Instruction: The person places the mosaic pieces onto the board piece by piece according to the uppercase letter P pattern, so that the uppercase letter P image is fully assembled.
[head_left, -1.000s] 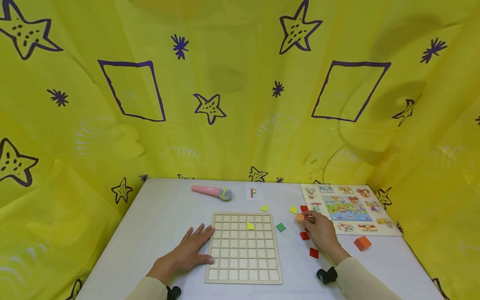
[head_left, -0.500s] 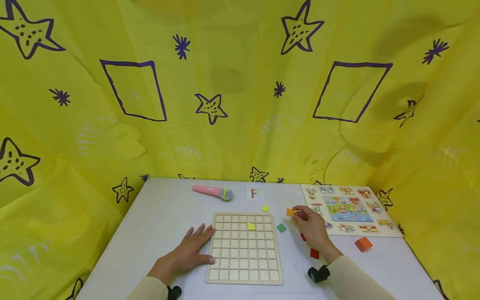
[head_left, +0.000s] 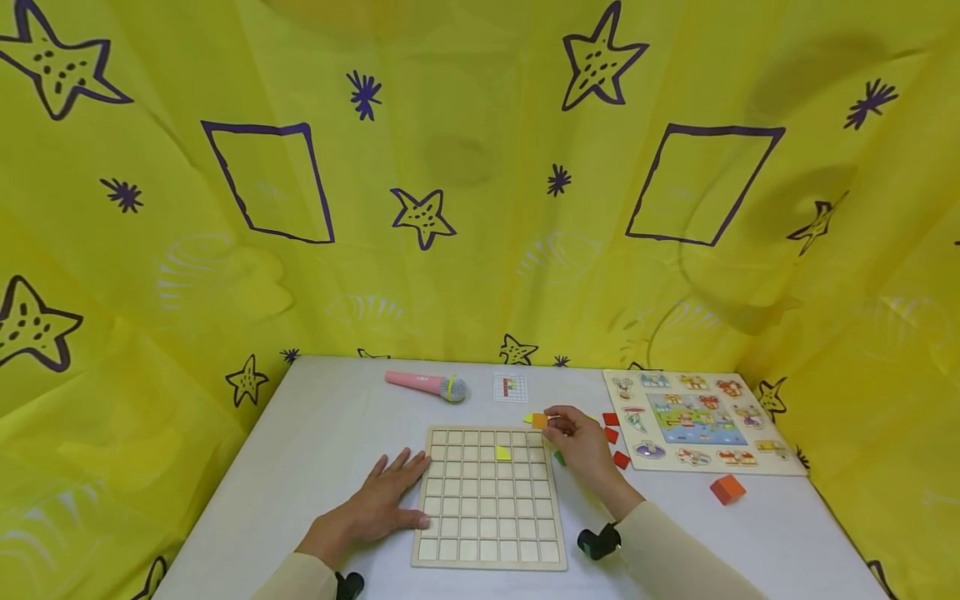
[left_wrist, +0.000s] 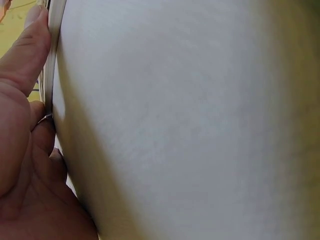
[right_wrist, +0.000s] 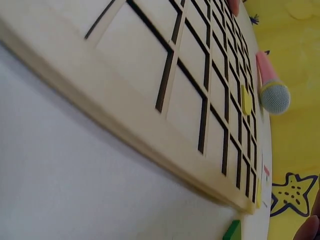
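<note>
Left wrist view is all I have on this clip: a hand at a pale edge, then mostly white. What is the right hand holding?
Observer: The right hand pinches an orange piece by the far right corner of the gridded board.
Operator: Is anything on that board?
Observer: Yes, the head view shows a yellow piece in its second row from the far edge.
Operator: And beyond the far edge?
Observer: A pink microphone lies there, its mesh end pointing right in the head view.
</note>
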